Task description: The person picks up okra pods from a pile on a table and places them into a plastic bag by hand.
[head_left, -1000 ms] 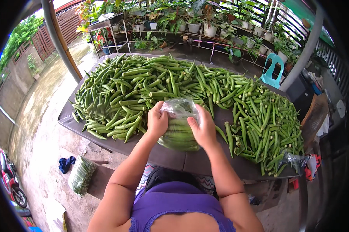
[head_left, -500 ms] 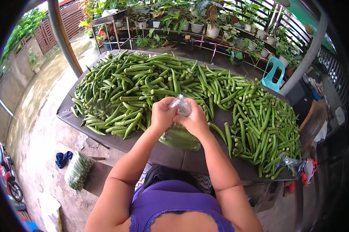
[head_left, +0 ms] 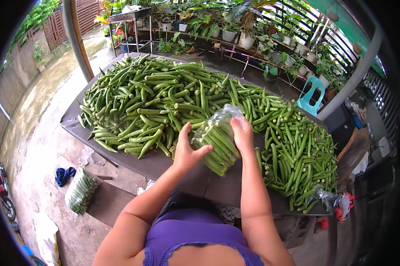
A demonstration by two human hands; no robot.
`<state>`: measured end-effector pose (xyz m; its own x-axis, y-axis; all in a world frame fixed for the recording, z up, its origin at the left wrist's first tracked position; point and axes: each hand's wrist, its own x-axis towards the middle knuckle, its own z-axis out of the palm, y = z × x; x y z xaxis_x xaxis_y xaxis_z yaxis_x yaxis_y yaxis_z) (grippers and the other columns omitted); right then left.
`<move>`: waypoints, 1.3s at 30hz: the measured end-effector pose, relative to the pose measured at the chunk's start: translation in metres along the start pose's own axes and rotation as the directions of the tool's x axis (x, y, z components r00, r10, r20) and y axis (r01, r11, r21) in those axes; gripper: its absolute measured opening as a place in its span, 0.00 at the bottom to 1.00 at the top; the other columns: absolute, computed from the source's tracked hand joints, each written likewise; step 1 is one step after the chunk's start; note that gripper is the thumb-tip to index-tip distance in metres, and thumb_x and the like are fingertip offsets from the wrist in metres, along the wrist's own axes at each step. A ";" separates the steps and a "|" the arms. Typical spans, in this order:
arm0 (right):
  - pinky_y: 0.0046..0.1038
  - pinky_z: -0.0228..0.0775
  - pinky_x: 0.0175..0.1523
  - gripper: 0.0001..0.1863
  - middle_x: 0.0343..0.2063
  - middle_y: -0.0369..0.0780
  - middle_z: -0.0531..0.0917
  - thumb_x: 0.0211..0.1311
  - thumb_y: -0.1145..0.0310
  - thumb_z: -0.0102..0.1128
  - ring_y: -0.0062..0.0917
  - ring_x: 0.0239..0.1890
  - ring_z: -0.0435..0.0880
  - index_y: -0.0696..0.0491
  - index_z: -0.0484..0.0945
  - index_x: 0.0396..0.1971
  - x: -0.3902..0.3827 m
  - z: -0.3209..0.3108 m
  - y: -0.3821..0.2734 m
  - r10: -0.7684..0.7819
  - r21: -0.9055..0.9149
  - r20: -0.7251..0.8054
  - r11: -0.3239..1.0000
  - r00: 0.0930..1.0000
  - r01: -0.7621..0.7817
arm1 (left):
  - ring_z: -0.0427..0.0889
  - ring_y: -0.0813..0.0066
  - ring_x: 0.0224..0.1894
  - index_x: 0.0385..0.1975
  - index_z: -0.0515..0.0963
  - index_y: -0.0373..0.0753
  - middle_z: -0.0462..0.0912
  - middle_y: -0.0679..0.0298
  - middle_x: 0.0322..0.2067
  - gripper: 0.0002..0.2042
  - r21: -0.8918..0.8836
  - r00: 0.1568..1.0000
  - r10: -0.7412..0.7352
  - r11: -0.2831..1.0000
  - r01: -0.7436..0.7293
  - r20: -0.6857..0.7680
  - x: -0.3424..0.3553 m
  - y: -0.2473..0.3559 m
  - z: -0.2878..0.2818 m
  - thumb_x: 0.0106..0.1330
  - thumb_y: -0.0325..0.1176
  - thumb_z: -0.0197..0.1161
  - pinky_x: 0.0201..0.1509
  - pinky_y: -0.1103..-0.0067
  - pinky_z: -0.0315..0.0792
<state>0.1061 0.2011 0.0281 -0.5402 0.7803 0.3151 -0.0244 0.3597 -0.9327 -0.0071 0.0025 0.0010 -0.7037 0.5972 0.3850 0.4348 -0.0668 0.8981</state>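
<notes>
The clear plastic bag (head_left: 220, 148) holds a packed row of green okra pods and is positioned over the table (head_left: 199, 182), toward the middle of its near edge, tilted. From here I cannot tell whether its base contacts the table.

Right hand (head_left: 243, 137): closed on the upper right side of the bag, thumb uppermost; the undersides of its fingers are hidden. Left hand (head_left: 186, 153): spread wide, thumb well apart from the fingers, at the left side of the bag. The thumb overlaps the bag's edge; I cannot tell whether it makes contact.

A large okra heap (head_left: 142, 97) covers the left and far parts of the table. A second okra heap (head_left: 302, 153) occupies its right part. Crumpled clear plastic (head_left: 325, 195) sits at the table's near right corner.

Off the table's near left side, a second filled bag (head_left: 81, 190) lies at the end of a low bench (head_left: 109, 205), just beside a dark blue cloth (head_left: 64, 176). Beyond the table's far right side stands a teal chair (head_left: 311, 98); potted plants (head_left: 246, 40) line racks behind its far edge.
</notes>
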 end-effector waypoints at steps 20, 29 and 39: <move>0.33 0.62 0.54 0.20 0.19 0.27 0.62 0.78 0.51 0.45 0.22 0.29 0.60 0.42 0.64 0.23 -0.048 -0.036 -0.068 -0.269 0.966 0.045 0.256 0.962 0.026 | 0.55 0.40 0.73 0.61 0.70 0.62 0.66 0.55 0.65 0.38 -0.068 0.562 0.820 0.570 -0.819 0.104 -0.066 0.025 0.026 0.47 0.44 0.80 0.75 0.42 0.47; 0.29 0.59 0.45 0.22 0.16 0.26 0.60 0.80 0.51 0.40 0.20 0.28 0.56 0.43 0.69 0.23 -0.049 -0.047 -0.054 -0.450 0.997 0.072 0.013 0.890 -0.074 | 0.63 0.57 0.71 0.75 0.45 0.41 0.59 0.53 0.69 0.50 -0.679 0.744 -0.074 0.356 0.642 0.664 -0.101 0.047 0.005 0.62 0.52 0.72 0.73 0.58 0.59; 0.35 0.63 0.40 0.13 0.23 0.32 0.73 0.72 0.62 0.54 0.28 0.29 0.69 0.56 0.75 0.30 -0.069 -0.043 -0.096 -0.366 0.539 -0.055 0.772 0.929 0.336 | 0.79 0.74 0.50 0.63 0.70 0.39 0.79 0.63 0.52 0.22 -0.511 0.728 -0.530 0.521 0.684 0.434 -0.036 0.035 0.011 0.77 0.47 0.56 0.57 0.74 0.74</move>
<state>0.1823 0.1350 0.1035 -0.4466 0.6212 0.6439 -0.6540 0.2645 -0.7088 0.0398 -0.0126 0.0163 -0.4991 0.8172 -0.2881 -0.5416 -0.0346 0.8399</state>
